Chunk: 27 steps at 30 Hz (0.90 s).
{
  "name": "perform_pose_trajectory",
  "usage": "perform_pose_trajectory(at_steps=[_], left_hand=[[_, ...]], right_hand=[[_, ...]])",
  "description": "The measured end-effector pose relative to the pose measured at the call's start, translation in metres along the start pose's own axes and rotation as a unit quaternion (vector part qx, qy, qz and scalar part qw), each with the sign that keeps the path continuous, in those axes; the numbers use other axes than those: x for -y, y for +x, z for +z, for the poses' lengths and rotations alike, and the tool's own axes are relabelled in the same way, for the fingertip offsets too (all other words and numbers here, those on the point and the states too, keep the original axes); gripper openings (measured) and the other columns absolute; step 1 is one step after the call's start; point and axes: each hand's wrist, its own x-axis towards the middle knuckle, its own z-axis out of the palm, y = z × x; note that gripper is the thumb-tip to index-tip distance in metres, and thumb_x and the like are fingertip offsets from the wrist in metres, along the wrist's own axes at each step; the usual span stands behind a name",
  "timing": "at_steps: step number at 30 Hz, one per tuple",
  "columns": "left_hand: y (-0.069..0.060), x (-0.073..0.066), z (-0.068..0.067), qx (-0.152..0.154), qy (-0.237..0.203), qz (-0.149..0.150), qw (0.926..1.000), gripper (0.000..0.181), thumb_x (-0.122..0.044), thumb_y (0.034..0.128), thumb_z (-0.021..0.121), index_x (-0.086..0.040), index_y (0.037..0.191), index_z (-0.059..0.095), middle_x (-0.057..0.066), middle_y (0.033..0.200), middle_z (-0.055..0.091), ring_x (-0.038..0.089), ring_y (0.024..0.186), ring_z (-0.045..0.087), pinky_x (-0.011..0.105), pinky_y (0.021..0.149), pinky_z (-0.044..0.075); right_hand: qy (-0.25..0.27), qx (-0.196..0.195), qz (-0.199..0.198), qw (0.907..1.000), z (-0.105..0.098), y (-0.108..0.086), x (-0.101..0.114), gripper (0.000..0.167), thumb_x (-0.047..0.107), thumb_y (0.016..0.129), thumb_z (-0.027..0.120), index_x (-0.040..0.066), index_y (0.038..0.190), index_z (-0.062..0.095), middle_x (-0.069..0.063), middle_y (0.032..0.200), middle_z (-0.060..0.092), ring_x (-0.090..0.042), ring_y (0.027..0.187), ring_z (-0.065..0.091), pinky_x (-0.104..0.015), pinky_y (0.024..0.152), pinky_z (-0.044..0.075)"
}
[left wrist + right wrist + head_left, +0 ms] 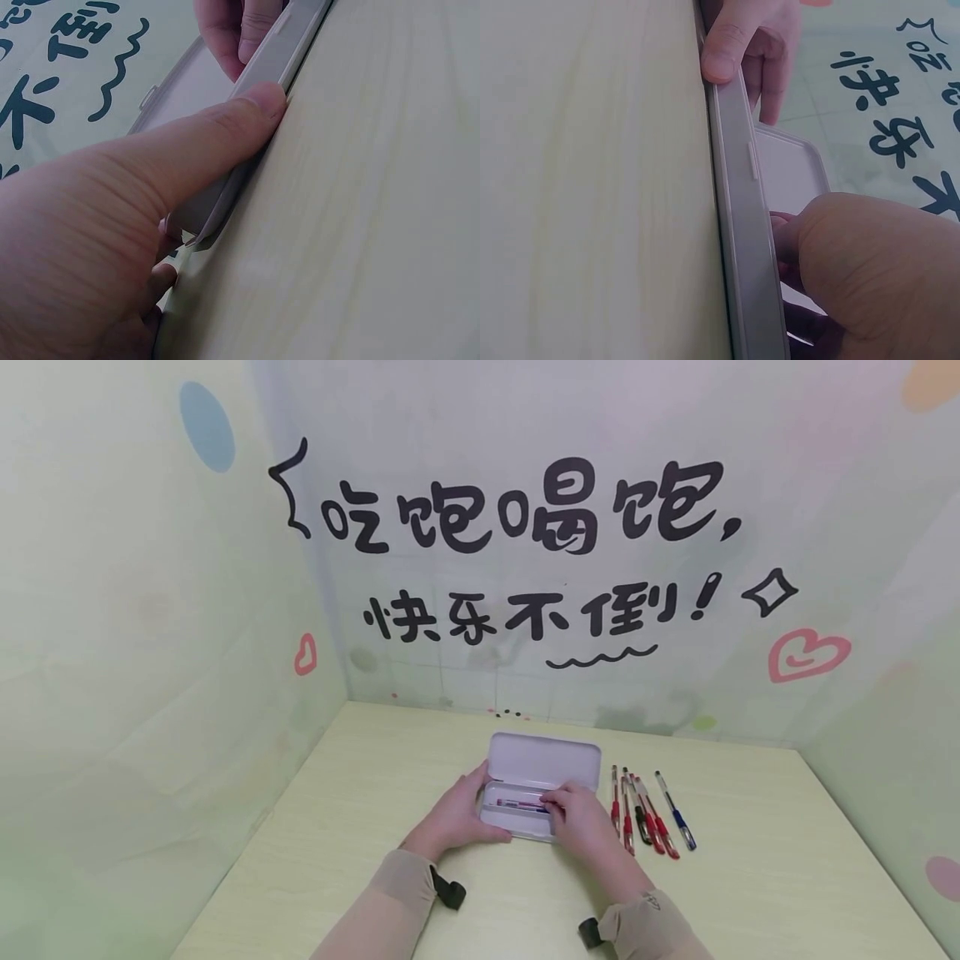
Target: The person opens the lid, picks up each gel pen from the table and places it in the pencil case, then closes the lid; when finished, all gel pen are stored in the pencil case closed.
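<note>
A pale metal pencil case [544,760] lies on the table with its lid raised. My left hand [457,814] grips its left end, the thumb [259,101] pressed on the front wall and the other fingers behind the end. Inside the case are slim pens [517,805] with pink and blue parts. Over the right half of the case, my right hand [585,822] reaches in with curled fingers and pinches the right end of a pen; its fingertips are mostly hidden in the right wrist view.
Right of the case lie several gel pens with red grips [660,835], one with a black grip [642,825] and one with a blue grip [680,822]. Printed wall sheets [525,685] enclose the pale wooden table [322,827] at the back and sides.
</note>
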Motion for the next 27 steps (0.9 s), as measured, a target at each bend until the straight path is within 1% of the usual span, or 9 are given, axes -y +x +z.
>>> perform_pose_trajectory(at_steps=[4,8,12,15,20,22,25,27], left_hand=[[0.000,0.000,0.001,0.001,0.000,-0.004,1.0000,0.138,-0.047,0.0679,0.105,-0.024,0.177,0.023,0.003,0.173,0.049,0.044,0.167,0.033,0.063,0.140,0.026],[0.001,0.001,0.001,0.002,0.000,-0.004,1.0000,0.139,-0.047,0.0680,0.105,-0.025,0.177,0.023,0.003,0.174,0.048,0.042,0.167,0.033,0.062,0.141,0.022],[0.003,0.002,0.002,0.000,0.003,0.001,1.0000,0.138,-0.046,0.0674,0.106,-0.026,0.177,0.024,0.002,0.173,0.050,0.038,0.167,0.036,0.059,0.143,0.019],[0.003,0.001,0.001,0.001,0.003,0.007,1.0000,0.138,-0.044,0.0668,0.106,-0.025,0.177,0.024,0.001,0.170,0.054,0.033,0.165,0.040,0.055,0.144,0.016],[0.001,-0.002,-0.001,0.001,0.004,0.016,0.9999,0.137,-0.042,0.0673,0.106,-0.022,0.176,0.025,0.000,0.166,0.057,0.028,0.162,0.045,0.053,0.145,0.014],[0.001,-0.002,-0.001,0.001,0.004,0.017,0.9998,0.137,-0.041,0.0674,0.106,-0.022,0.177,0.025,0.001,0.166,0.057,0.028,0.162,0.045,0.053,0.145,0.014],[0.001,-0.002,-0.001,0.000,0.004,0.015,0.9999,0.138,-0.041,0.0672,0.106,-0.022,0.177,0.024,0.001,0.168,0.056,0.029,0.163,0.044,0.053,0.145,0.015],[0.001,-0.002,0.000,0.000,0.004,0.012,0.9999,0.139,-0.042,0.0668,0.106,-0.023,0.177,0.024,0.001,0.169,0.055,0.030,0.163,0.043,0.053,0.145,0.015]], right_hand=[[0.010,-0.007,0.004,0.9999,-0.003,-0.002,-0.003,0.016,0.012,0.102,0.076,0.015,0.116,0.084,-0.007,0.114,0.075,-0.031,0.109,0.071,-0.057,0.103,0.063],[0.020,-0.013,0.012,0.9996,-0.008,-0.005,-0.007,0.017,0.014,0.103,0.076,0.014,0.118,0.083,-0.010,0.121,0.076,-0.035,0.116,0.072,-0.060,0.106,0.062],[0.024,-0.016,0.033,0.9990,-0.011,-0.008,-0.013,0.020,0.016,0.103,0.075,0.014,0.122,0.082,-0.011,0.127,0.075,-0.037,0.122,0.070,-0.061,0.109,0.060],[0.023,-0.024,0.036,0.9988,-0.014,-0.011,-0.020,0.021,0.017,0.104,0.074,0.015,0.124,0.081,-0.011,0.131,0.075,-0.039,0.126,0.069,-0.064,0.111,0.059],[0.029,-0.053,0.033,0.9976,-0.021,-0.015,-0.031,0.025,0.017,0.104,0.073,0.013,0.128,0.078,-0.014,0.135,0.074,-0.042,0.130,0.067,-0.065,0.113,0.057],[0.030,-0.067,0.039,0.9966,-0.025,-0.018,-0.037,0.027,0.016,0.105,0.072,0.012,0.131,0.077,-0.016,0.136,0.073,-0.042,0.132,0.066,-0.066,0.113,0.057],[0.019,-0.088,0.048,0.9948,-0.031,-0.022,-0.046,0.030,0.015,0.105,0.071,0.011,0.134,0.075,-0.017,0.137,0.072,-0.041,0.127,0.066,-0.063,0.109,0.059],[0.017,-0.100,0.054,0.9934,-0.036,-0.025,-0.052,0.032,0.015,0.106,0.069,0.009,0.137,0.074,-0.022,0.141,0.070,-0.046,0.131,0.064,-0.066,0.112,0.056]])
